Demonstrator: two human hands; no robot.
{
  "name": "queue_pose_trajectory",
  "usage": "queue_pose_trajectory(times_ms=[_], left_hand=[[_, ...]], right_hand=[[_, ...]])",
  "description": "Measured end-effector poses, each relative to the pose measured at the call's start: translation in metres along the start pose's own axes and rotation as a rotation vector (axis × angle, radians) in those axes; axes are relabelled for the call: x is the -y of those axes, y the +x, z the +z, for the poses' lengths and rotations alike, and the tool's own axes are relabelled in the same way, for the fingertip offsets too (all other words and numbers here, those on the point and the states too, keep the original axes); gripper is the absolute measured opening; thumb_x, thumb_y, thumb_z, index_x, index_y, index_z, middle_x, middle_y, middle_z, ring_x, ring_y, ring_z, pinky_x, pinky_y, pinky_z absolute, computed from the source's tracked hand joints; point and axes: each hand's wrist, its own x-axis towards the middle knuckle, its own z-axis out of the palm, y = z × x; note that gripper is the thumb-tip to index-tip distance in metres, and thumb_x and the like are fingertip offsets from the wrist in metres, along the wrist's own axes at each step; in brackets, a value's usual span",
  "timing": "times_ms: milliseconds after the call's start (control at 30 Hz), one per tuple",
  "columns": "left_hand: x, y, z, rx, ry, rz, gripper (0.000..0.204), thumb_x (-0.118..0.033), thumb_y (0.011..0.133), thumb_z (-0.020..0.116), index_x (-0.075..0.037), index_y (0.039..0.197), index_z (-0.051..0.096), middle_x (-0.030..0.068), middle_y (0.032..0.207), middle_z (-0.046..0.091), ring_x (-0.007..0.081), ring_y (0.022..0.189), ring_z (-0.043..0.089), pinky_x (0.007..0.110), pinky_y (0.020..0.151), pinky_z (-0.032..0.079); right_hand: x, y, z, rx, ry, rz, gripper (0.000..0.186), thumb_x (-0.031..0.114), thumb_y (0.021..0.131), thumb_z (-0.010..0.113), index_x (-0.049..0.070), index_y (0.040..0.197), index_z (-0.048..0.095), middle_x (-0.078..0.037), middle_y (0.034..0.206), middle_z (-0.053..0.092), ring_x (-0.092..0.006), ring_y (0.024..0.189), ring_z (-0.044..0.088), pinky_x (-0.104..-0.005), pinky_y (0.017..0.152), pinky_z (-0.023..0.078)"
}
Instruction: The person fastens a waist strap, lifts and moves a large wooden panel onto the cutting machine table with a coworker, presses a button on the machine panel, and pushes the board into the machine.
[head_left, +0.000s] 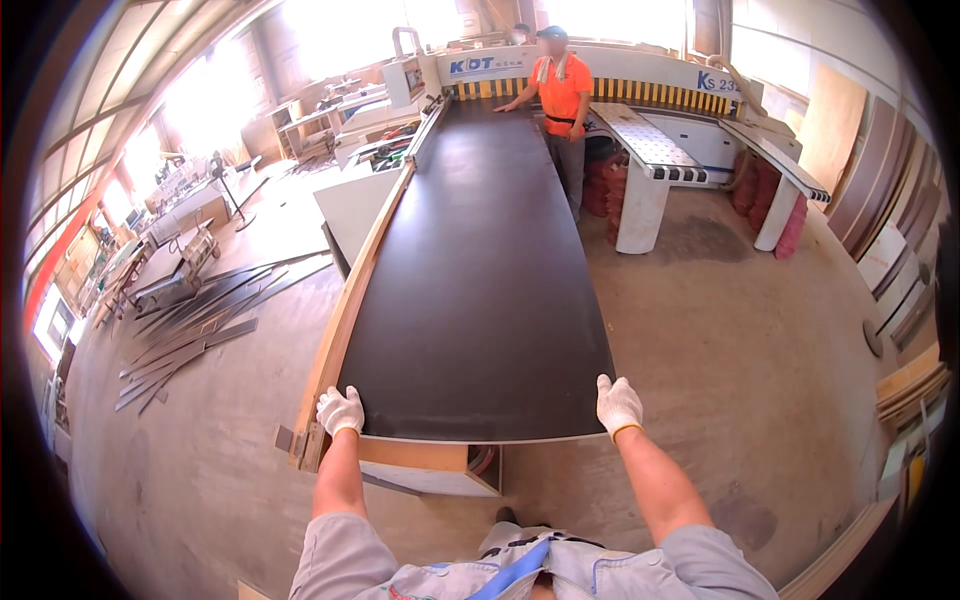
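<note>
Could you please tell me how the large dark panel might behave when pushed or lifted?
The panel will probably feel stiff: its near edge shows no clear sag between the left hand and right hand. It is likely heavy and awkward to lift, judging by its length. Its smooth sheen suggests it may slide easily.

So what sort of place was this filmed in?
Probably a woodworking workshop: a wide machine with a striped front, a long dark board, and dark strips scattered on the floor.
</note>
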Motion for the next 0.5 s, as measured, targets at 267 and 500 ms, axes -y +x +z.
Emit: queue_pose_trajectory(times_ms=[267, 500], left_hand=[[-0.001, -0.004, -0.001, 0.024, -0.001, -0.03, 0.061, -0.055, 0.111, 0.061, -0.003, 0.139, 0.073, 0.0247, 0.137, 0.075, 0.0426, 0.132, 0.071, 0.055, 0.112, 0.057], [0.001, 0.004, 0.005, 0.006, -0.004, -0.011, 0.061, -0.056, 0.111, 0.061, -0.004, 0.139, 0.073, 0.0233, 0.135, 0.076, 0.0425, 0.13, 0.071, 0.056, 0.11, 0.057]], right_hand=[[-0.005, 0.001, 0.006, -0.027, -0.03, -0.02, 0.07, 0.063, 0.117, 0.051, -0.002, 0.133, 0.07, -0.033, 0.132, 0.079, -0.0497, 0.126, 0.076, -0.0592, 0.108, 0.059], [-0.005, 0.01, 0.012, -0.037, -0.01, -0.06, 0.069, 0.062, 0.117, 0.051, -0.003, 0.132, 0.07, -0.034, 0.13, 0.079, -0.0519, 0.125, 0.075, -0.0603, 0.107, 0.059]])
